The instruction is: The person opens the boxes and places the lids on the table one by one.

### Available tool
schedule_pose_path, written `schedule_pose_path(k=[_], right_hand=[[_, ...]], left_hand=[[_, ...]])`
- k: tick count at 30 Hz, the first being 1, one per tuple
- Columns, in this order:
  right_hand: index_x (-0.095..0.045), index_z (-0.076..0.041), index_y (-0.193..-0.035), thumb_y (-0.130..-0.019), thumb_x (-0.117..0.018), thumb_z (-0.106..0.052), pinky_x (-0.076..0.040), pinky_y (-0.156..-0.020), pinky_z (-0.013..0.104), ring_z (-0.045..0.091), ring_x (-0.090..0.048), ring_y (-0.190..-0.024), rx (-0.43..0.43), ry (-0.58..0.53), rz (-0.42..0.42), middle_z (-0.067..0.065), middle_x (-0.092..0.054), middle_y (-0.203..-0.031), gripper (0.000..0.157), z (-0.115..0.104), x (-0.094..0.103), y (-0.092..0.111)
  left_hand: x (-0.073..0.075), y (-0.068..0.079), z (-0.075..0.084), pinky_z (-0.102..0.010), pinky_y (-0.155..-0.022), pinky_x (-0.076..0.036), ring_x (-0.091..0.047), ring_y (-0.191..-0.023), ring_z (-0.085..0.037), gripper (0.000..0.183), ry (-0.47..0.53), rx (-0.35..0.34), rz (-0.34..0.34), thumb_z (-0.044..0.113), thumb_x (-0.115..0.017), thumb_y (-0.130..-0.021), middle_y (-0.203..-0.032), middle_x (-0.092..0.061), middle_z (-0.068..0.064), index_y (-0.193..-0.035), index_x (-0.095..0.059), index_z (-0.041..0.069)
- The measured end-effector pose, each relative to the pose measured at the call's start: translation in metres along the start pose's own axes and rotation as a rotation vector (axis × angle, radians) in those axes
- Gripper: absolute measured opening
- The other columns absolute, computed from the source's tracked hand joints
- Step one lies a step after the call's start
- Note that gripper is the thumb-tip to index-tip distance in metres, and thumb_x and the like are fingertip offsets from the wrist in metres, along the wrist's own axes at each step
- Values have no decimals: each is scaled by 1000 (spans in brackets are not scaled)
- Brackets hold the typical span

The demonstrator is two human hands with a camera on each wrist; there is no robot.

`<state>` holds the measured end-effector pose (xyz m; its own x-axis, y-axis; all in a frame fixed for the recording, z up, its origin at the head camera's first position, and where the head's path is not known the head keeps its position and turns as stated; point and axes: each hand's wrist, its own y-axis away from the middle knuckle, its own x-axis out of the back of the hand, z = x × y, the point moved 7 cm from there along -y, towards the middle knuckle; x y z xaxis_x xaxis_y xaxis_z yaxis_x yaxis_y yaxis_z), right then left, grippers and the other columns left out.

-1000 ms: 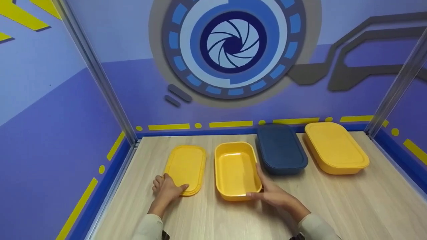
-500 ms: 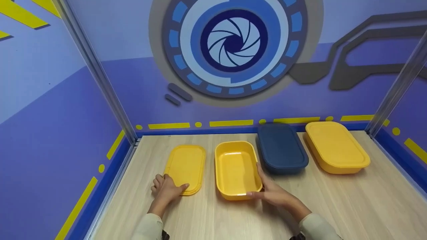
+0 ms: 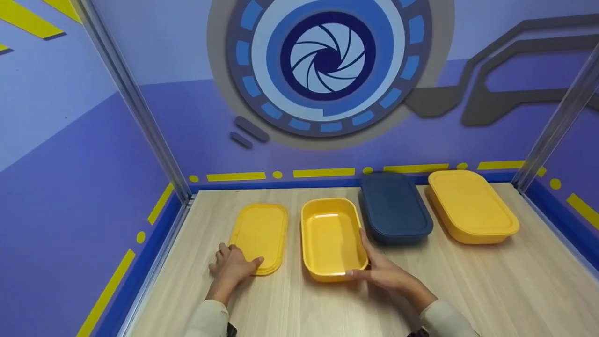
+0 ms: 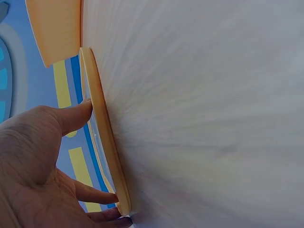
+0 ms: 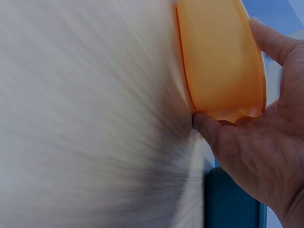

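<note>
A flat yellow lid [image 3: 262, 229] lies on the table at the left in the head view. My left hand [image 3: 231, 267] holds its near left corner, thumb at the near end and fingers at the left edge. In the left wrist view the thumb and fingers [image 4: 97, 194] span the lid [image 4: 105, 128]. Right of it stands an uncovered yellow food container [image 3: 330, 238] with nothing inside. My right hand [image 3: 386, 271] grips the container's near right corner, thumb over the near rim, other fingers along the right side. The right wrist view shows that hand [image 5: 261, 137] against the container wall [image 5: 221, 57].
A navy lidded container [image 3: 395, 206] stands close to the right of the uncovered one. Beyond it sits a yellow lidded container [image 3: 472, 206]. The wooden table [image 3: 290, 309] meets a printed back wall [image 3: 187, 135] and side panels with metal posts.
The fingers of my left hand have shifted slightly outward at the lid's left edge. My right hand and the containers stay where they were.
</note>
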<state>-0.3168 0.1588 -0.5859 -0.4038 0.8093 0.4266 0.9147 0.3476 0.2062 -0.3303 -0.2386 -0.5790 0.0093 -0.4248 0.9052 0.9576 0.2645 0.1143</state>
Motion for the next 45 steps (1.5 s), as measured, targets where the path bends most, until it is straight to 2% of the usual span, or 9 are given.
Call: schedule_pose_path(k=[9,16,20,24,29,31,34,38,45], right_hand=[[10,-22,-173,-87,-84,-50,-2,-132,67,38,0,-170,24,-6,1,10,9,-182,130,-1,-2,0],[10,-23,-173,-88,-84,-49,-1,-132,69,38,1,-170,22,-5,-11,9,11,-182,129,0,-4,1],[10,-23,-172,-88,-84,-49,0,-132,68,38,2,-170,32,-3,-8,9,11,-182,129,0,-3,1],[11,-20,-172,-89,-83,-47,0,-132,67,39,2,-169,67,2,-6,11,10,-182,128,-2,-4,1],[10,-20,-172,-89,-84,-47,-1,-133,66,38,1,-170,71,1,-8,10,10,-182,128,-3,-5,-1],[10,-21,-173,-88,-84,-49,-1,-133,66,37,1,-170,56,-1,-7,9,11,-182,129,-4,-4,-2],[10,-23,-173,-87,-84,-51,-1,-133,67,36,1,-170,31,-10,-11,8,11,-182,130,-4,-4,-1],[9,-23,-173,-87,-85,-49,0,-133,67,35,3,-170,24,-26,-20,8,12,-182,131,-4,-2,0],[10,-24,-173,-86,-84,-53,-1,-133,66,35,3,-170,25,-18,-15,7,12,-182,131,-1,0,1]], left_hand=[[2,2,1,-67,-94,-40,-51,-122,-49,89,27,-27,36,51,-80,-91,-135,-44,-33,-139,-52,-18],[0,7,-4,-76,-100,-37,-49,-130,-51,92,5,-20,-39,51,-76,-94,-138,-42,-34,-145,-46,-19],[3,13,0,-78,-103,-37,-47,-136,-55,92,25,-42,-43,45,-75,-96,-144,-41,-38,-153,-39,-17],[9,21,1,-77,-103,-40,-48,-134,-60,88,83,-21,-9,40,-73,-97,-144,-41,-41,-158,-37,-13],[19,25,-5,-70,-97,-51,-55,-123,-60,83,150,-4,105,34,-75,-95,-137,-44,-40,-154,-41,-14],[22,24,-10,-67,-92,-55,-61,-114,-58,76,157,-6,143,30,-77,-94,-130,-48,-37,-148,-47,-14],[23,23,-20,-54,-76,-58,-68,-89,-43,51,151,2,164,25,-79,-93,-106,-59,-27,-123,-63,-12],[19,23,-31,-35,-55,-41,-54,-64,-20,30,151,35,110,26,-79,-92,-69,-53,-4,-83,-65,1],[10,26,-32,-26,-43,-32,-46,-48,-13,30,160,51,8,23,-66,-97,-56,-47,3,-70,-55,12]])
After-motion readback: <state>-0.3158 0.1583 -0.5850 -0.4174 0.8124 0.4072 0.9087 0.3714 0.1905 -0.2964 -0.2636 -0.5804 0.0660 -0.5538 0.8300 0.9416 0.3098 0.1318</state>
